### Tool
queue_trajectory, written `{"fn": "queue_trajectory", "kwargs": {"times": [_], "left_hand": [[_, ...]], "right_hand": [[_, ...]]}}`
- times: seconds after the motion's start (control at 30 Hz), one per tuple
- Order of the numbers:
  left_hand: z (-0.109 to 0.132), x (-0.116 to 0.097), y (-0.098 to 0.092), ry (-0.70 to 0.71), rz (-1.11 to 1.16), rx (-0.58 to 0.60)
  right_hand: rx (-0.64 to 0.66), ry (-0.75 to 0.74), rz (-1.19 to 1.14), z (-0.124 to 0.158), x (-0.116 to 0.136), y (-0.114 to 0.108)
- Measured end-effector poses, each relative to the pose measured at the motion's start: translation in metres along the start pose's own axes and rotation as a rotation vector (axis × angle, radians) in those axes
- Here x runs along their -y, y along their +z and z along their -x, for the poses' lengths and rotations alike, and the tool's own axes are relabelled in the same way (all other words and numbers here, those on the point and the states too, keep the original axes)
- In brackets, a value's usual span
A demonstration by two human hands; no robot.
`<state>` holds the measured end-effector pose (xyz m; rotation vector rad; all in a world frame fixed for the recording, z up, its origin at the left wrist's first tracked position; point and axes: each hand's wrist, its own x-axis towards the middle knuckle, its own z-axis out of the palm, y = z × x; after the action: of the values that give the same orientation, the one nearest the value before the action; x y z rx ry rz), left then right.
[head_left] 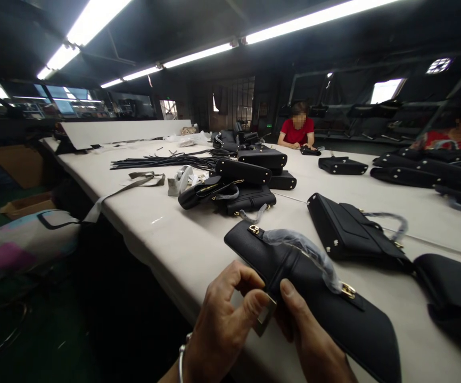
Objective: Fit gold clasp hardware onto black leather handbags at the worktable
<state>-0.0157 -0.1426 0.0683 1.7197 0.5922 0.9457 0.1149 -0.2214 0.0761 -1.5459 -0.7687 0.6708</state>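
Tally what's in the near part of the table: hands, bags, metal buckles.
Hands, left hand and right hand: 2
Black bags, held bag and second bag: 2
Metal buckle pinched between the hands: 1
Total: 5

A handbag workshop: black handbags (pixel 250 181) and loose straps (pixel 162 159) cover a long worktable (pixel 166 234) under fluorescent tubes (pixel 198 55), with seated workers (pixel 296 130).

Black leather handbag (pixel 334 314) lies flat at the table edge (handle plastic-wrapped), its metal buckle (pixel 265 316) overhanging.
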Motion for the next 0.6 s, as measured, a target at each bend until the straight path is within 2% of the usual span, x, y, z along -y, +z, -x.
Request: {"fn": "queue_trajectory", "kwargs": {"times": [0.17, 0.37, 0.47, 0.6], "left_hand": [[-0.005, -0.007, 0.005, -0.119, 0.055, 0.048], [-0.017, -0.024, 0.003, -0.212, 0.183, 0.149], [-0.026, -0.026, -0.003, -0.266, 0.232, 0.246], [-0.036, -0.023, -0.013, -0.293, 0.183, 0.386]], "right_hand": [[-0.054, 0.064, -0.11, -0.001, 0.0, -0.001], [0.021, 0.096, -0.252, -0.003, -0.003, -0.002], [0.055, 0.08, -0.241, -0.004, -0.009, -0.002], [0.075, 0.06, -0.187, -0.006, -0.02, -0.002]]}}
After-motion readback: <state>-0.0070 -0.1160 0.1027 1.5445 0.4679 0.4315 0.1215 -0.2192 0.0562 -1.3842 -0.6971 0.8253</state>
